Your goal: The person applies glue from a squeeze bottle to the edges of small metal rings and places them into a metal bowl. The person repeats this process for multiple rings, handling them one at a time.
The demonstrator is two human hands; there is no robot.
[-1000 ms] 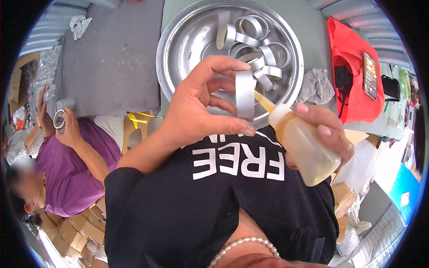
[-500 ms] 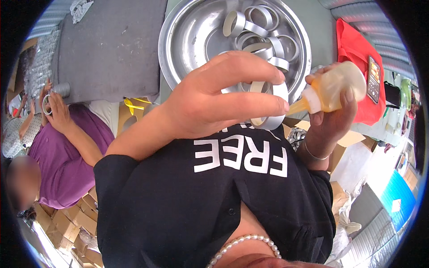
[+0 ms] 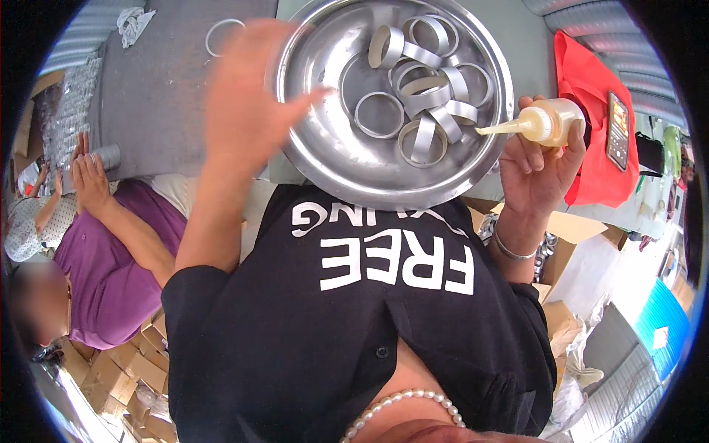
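My right hand (image 3: 537, 166) is closed round a small squeeze bottle (image 3: 550, 122) with yellowish liquid and a long thin nozzle. The bottle lies tilted on its side, its tip over the right rim of a round steel basin (image 3: 317, 148). In the basin is a loose heap of several silver rings (image 3: 426, 96); one ring (image 3: 379, 134) lies a little apart from them. Blurred by motion, my left hand (image 3: 251, 96) is over the basin's left edge and the grey mat, thumb spread out and nothing seen in it. Beside its fingers, a single ring (image 3: 224, 53) shows on the mat.
A grey mat (image 3: 155, 88) covers the table's left part, with a crumpled white piece (image 3: 134, 26) at its far edge. To the right lie a red bag (image 3: 602, 173) and a phone (image 3: 618, 131). At the left sits another person in purple (image 3: 125, 258), hands raised; cardboard boxes (image 3: 111, 376) stand behind.
My left hand has swung left from the basin's front, parting from the ring it held. A ring now shows on the mat. The bottle has levelled out, its nozzle farther from me.
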